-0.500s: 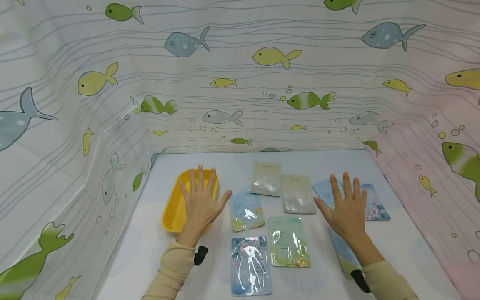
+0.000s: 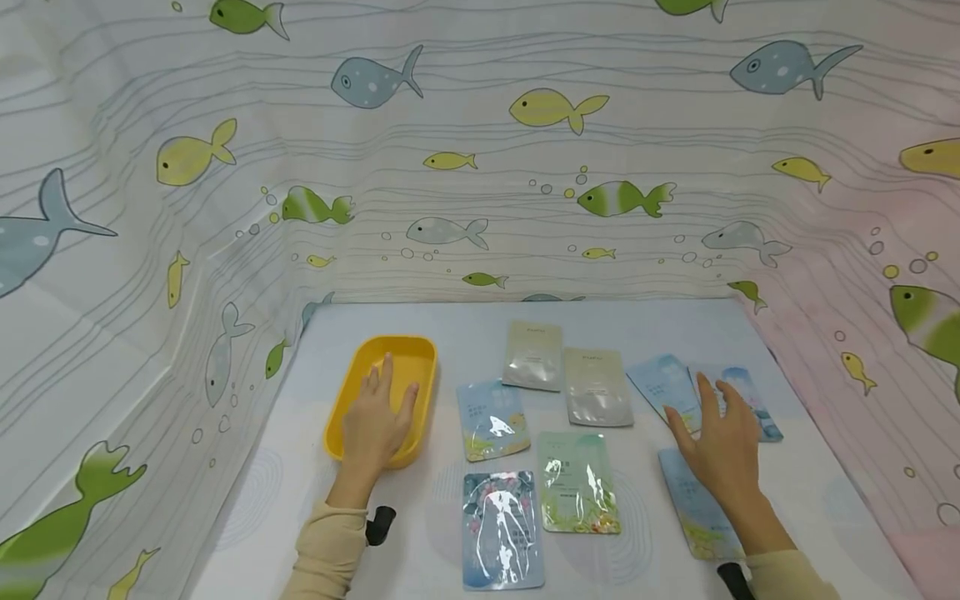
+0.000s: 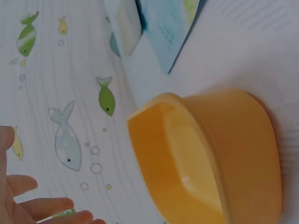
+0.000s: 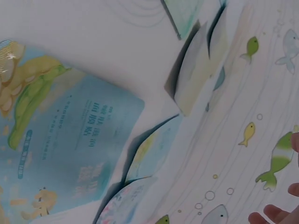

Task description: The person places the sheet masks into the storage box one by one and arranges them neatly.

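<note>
My left hand (image 2: pixel 372 425) hovers over the yellow plastic basin (image 2: pixel 416 362), fingers loosely extended and holding nothing. In the left wrist view, the fingers (image 3: pixel 46 207) appear beside the basin's open side. On the right, my right hand (image 2: pixel 722 442) is above a group of flat, glossy blue sachets, its fingers relaxed and slightly bent. Under and around it lie a blue sachet (image 2: pixel 663 383), a blue sachet with pink flowers (image 2: pixel 761 400), partly hidden by the fingers, and a nearer blue-and-yellow sachet (image 2: pixel 693 508), partly covered by the forearm.
Between the hands lie two beige-silver sachets (image 2: pixel 532 354) (image 2: pixel 597 387), a small blue sachet (image 2: pixel 493 421), a green sachet (image 2: pixel 577 483) and a shiny blue floral sachet (image 2: pixel 502 531). A fish-print curtain (image 2: pixel 465 183) surrounds the white table (image 2: pixel 420 542) on the back and sides.
Both hands have lowered from a spread-finger pose, and their fingers have relaxed. The left has shifted left over the basin; the right has moved slightly right and nearer. The sachets stay in place.
</note>
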The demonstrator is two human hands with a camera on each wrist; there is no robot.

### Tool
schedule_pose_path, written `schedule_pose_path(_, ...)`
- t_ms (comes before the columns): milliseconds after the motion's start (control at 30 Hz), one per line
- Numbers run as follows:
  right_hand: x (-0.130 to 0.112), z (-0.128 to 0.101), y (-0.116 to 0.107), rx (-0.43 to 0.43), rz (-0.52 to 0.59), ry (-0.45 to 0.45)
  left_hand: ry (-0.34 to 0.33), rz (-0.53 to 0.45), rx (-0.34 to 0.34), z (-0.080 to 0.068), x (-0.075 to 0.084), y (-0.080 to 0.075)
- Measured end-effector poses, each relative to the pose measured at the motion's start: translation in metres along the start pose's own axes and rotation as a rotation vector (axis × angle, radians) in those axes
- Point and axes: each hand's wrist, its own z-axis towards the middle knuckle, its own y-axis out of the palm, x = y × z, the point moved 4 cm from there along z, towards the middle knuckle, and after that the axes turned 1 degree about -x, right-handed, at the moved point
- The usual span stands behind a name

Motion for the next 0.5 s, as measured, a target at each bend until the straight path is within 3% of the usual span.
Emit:
schedule_pose_path(100, 0.005, -0.006, 0.000, 0.027, 0.000, -0.031, -0.003, -0.012, 0.022, -0.002, -0.008, -0.001)
schedule_pose_path(233, 0.012, -0.015, 0.001, -0.009, 0.010, 0.000, -0.016, -0.032, 0.128, -0.007, -0.023, -0.003)
schedule_pose_path(300, 0.018, -0.019, 0.001, -0.096, 0.018, 0.062, -0.028, -0.037, 0.200, -0.009, -0.033, -0.004)
schedule_pose_path(400, 0.032, -0.026, 0.001, -0.298, 0.024, 0.159, -0.055, -0.035, 0.293, -0.013, -0.050, -0.001)
schedule_pose_path(500, 0.051, -0.036, 0.002, -0.494, 0.011, 0.244, -0.124, -0.043, 0.282, -0.017, -0.068, 0.006)
